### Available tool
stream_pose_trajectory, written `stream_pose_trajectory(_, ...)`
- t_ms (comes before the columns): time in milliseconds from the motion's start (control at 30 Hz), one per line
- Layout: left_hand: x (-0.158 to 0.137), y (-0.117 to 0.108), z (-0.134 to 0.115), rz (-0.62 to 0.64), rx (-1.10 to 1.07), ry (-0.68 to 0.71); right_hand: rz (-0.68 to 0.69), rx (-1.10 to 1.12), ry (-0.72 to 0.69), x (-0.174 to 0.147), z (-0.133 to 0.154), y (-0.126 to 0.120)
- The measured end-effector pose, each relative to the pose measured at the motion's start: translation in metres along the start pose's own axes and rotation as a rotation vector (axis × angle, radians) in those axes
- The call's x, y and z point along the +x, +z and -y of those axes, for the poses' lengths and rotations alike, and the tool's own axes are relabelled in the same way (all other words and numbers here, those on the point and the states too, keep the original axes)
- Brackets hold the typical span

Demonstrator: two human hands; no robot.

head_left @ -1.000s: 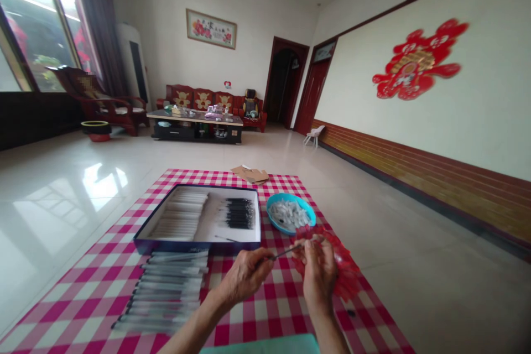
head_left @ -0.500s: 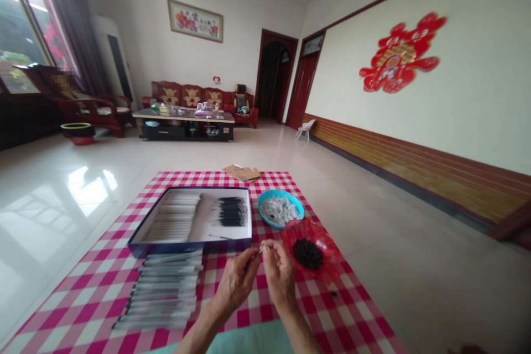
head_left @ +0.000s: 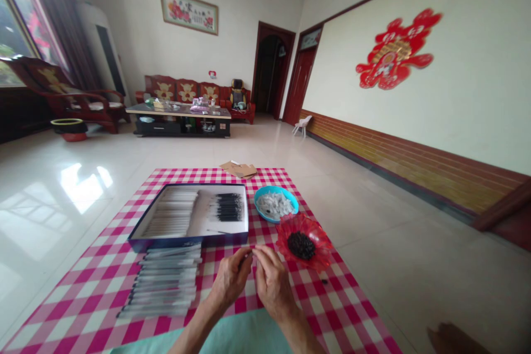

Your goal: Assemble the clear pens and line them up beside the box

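- Working over the checked tablecloth (head_left: 83, 287) that fills the lower half of the frame, I face everything laid out within reach.
- The shallow box (head_left: 232, 238), centre-left, holds pale tubes (head_left: 172, 215) and slim black parts (head_left: 229, 207).
- Below it, a row of clear barrels (head_left: 166, 282) lies at lower left.
- My red bowl (head_left: 319, 246) of dark bits (head_left: 301, 245) stands right of centre, the blue bowl (head_left: 261, 214) of pale bits just above.
- My left hand (head_left: 229, 276) and right hand (head_left: 272, 282) meet at lower centre, fingertips pinched on a thin piece (head_left: 253, 252), mostly hidden.
- I judge this step as fine fitting or parting; the next move calls for steady, aligned fingertips.
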State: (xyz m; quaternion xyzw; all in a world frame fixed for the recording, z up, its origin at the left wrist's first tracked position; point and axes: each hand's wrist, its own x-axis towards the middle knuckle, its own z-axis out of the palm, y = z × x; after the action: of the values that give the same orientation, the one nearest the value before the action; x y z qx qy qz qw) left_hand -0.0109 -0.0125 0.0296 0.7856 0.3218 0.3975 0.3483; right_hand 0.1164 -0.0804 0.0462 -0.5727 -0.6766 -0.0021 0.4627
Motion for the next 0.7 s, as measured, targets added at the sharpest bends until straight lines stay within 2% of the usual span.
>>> stream_pose_trajectory(100,-0.001,-0.005,-0.003,0.014,0.02,-0.006,0.038,-0.075,0.006,0.01,-0.007,-0.027)
stream_pose_trajectory(200,-0.003,-0.008,-0.004,0.036,0.029,0.002,0.073,-0.175,0.13,0.023,-0.036,-0.062)
stream_pose_trajectory(267,-0.003,-0.008,-0.004,0.046,0.033,0.009,0.206,-0.263,0.229,0.03,-0.063,-0.081)
stream_pose_trajectory(333,-0.002,-0.008,-0.003,0.057,0.039,0.008,0.32,-0.31,0.266,0.034,-0.086,-0.092)
stream_pose_trajectory(467,0.0,-0.005,-0.003,0.062,0.056,0.016,0.433,-0.338,0.247,0.037,-0.109,-0.089)
stream_pose_trajectory(700,-0.001,0.001,-0.003,0.071,0.073,0.031,0.511,-0.372,0.21,0.042,-0.112,-0.076)
